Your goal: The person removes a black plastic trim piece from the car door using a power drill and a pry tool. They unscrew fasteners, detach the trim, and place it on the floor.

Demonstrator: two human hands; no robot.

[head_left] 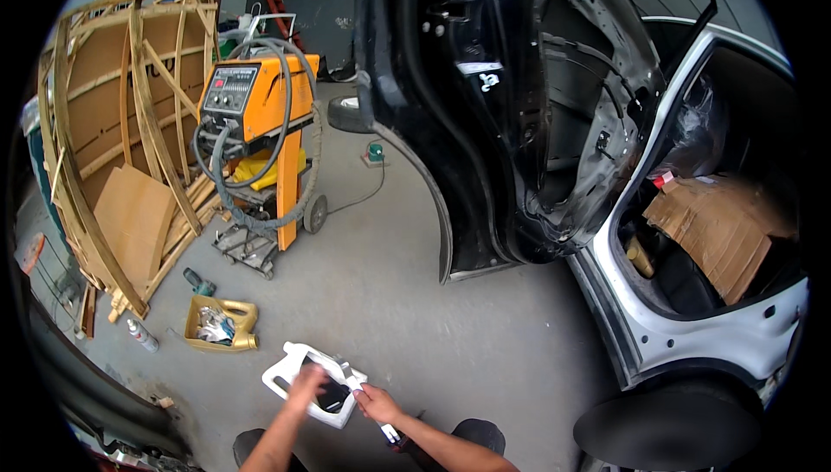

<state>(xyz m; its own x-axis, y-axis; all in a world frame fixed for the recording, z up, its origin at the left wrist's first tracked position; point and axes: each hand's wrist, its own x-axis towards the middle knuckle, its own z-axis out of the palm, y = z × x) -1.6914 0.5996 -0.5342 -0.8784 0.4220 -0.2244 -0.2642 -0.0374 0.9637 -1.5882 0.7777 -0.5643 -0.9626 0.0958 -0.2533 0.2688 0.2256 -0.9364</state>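
Note:
A white plastic jug [277, 378] with one side cut away lies on the floor in front of me, dark items inside it. Over its opening is my left hand [308, 384], smeared by motion, so its fingers do not show clearly. At the jug's right edge, my right hand [378, 405] is closed round a long, slim white-and-silver tool [389, 430]. One end of this tool points up over the jug, and the other, darker end points down toward my knee. Its exact kind is too small to make out.
Left of the jug are a gold cut-open jug [208, 340] with contents, a green cordless tool [198, 282] and a spray can [143, 336]. Beyond stand an orange welding machine [260, 95] on wheels and a wooden crate frame [134, 156]. An open black car door [433, 126] and white car body [692, 342] flank the right.

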